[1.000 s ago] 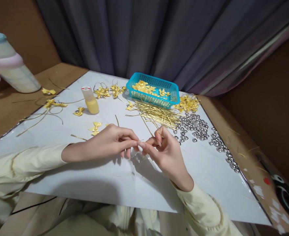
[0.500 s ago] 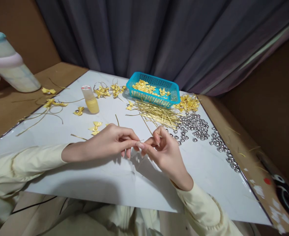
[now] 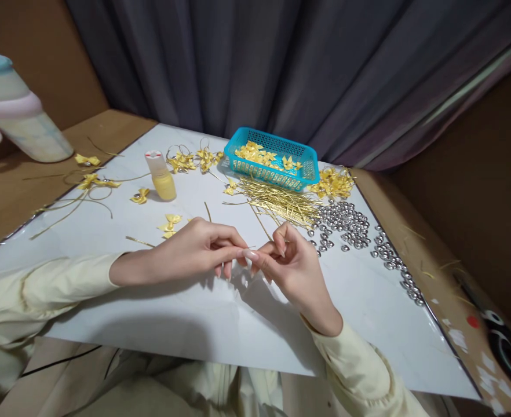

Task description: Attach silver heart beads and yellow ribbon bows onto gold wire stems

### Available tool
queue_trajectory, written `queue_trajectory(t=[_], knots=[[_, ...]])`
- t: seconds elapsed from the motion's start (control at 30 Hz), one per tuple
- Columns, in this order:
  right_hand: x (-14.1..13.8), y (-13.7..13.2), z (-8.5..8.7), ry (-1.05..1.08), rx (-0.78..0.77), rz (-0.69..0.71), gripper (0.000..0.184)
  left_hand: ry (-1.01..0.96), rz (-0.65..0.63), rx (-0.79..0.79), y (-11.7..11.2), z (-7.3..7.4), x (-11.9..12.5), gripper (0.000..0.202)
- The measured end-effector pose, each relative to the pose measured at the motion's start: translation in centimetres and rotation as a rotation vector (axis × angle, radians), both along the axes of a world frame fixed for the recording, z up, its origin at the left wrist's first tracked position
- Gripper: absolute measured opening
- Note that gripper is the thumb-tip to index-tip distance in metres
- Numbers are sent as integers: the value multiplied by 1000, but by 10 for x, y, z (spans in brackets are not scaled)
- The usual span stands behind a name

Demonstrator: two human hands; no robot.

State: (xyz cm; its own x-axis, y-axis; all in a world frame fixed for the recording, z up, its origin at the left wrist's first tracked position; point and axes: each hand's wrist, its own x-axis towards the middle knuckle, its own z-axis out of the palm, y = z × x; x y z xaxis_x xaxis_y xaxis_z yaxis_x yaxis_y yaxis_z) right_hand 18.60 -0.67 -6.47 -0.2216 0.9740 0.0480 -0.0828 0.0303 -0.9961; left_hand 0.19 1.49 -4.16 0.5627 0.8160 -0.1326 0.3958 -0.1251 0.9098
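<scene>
My left hand and my right hand meet above the white board, thumbs and index fingertips pinched together. A short end of thin cord pokes out between the fingertips; the rest of what they grip is hidden. Just past my left hand lie yellow ribbon bows and a loose piece of gold cord. Beyond my right hand is a heap of gold cords, with many silver beads scattered to its right.
A blue basket of yellow bows stands at the back, more bows beside it. A small yellow bottle stands left of centre. Finished-looking bows with cords lie left. A tumbler is far left; scissors lie right.
My fingertips stay pinched together in nearly the same place; the right fingers have shifted very slightly. Nothing on the board has visibly moved.
</scene>
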Motion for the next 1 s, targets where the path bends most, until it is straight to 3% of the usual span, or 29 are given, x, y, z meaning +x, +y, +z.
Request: queue_trajectory(t=[1.0], knots=[[-1,-3,1,-60,36,-32,44,0,9,-22,0,-1,1,26]])
